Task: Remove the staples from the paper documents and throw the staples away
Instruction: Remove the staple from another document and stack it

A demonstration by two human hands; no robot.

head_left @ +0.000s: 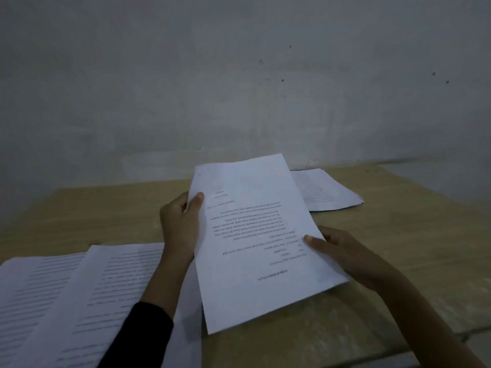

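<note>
A white printed document (255, 240) is held tilted above the wooden table (398, 248), its text upside down to me. My left hand (180, 221) grips its left edge, thumb on top of the page. My right hand (342, 253) holds the right edge, thumb lying on the sheet and fingers underneath. No staple shows in this dim view.
Overlapping printed sheets (79, 301) lie spread at the near left of the table. Another pile of papers (326, 189) sits at the far right, near the grey wall (239, 75). The table's right edge runs close to my right forearm.
</note>
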